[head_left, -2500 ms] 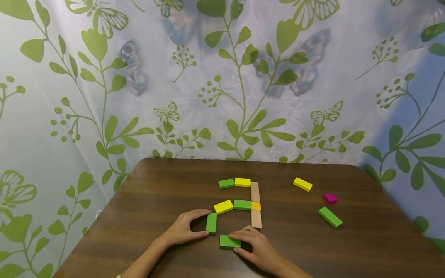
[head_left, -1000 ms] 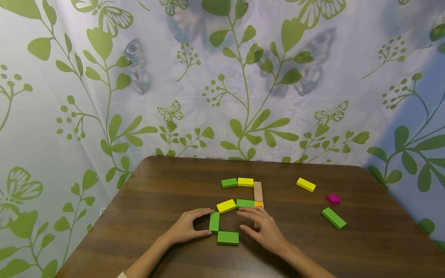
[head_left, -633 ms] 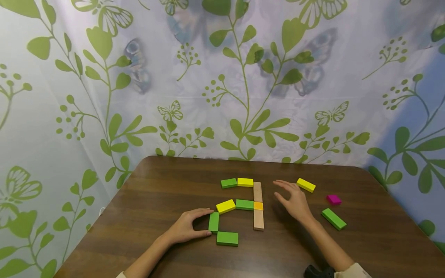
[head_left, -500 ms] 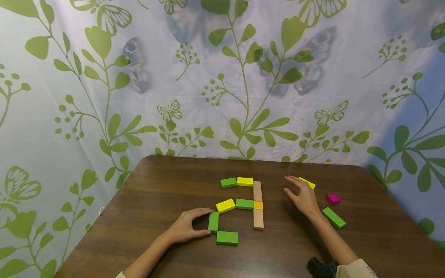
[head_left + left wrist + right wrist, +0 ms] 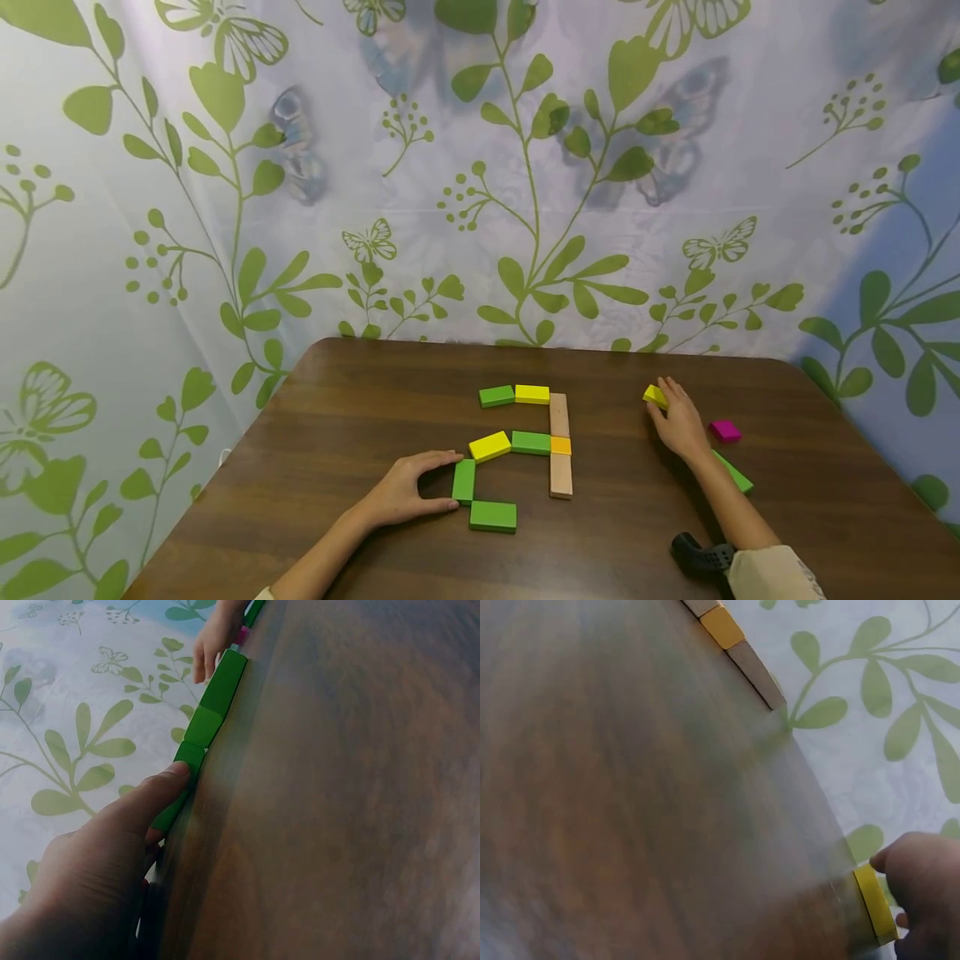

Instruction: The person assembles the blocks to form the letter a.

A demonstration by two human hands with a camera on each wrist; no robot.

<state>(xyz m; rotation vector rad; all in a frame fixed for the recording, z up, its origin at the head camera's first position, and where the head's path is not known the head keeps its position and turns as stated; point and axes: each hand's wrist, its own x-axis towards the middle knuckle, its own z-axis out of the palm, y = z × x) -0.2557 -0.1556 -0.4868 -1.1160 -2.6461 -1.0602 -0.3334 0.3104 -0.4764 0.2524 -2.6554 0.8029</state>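
My left hand (image 5: 401, 493) spans an upright-lying green block (image 5: 463, 482), thumb at its near end and a finger at its far end. In the left wrist view, the thumb presses that block's near end. Just touching its lower right is another green block (image 5: 492, 516). On the right, my right hand (image 5: 681, 423) grips a yellow block (image 5: 655, 395) that is partly hidden by its fingers. In the right wrist view, the yellow block (image 5: 875, 904) lies on the table between thumb and fingers.
Blocks in the middle form a shape: green (image 5: 497, 397), yellow (image 5: 532, 394), wooden (image 5: 559, 414), orange (image 5: 560, 446), wooden (image 5: 561, 476), green (image 5: 531, 442) and yellow (image 5: 490, 447). A magenta block (image 5: 725, 431) and a green block (image 5: 733, 472) lie near the right forearm.
The right hand slid a green block left against the one at my left hand, let go, and moved right to grip the far yellow block. My left hand has stayed in place.
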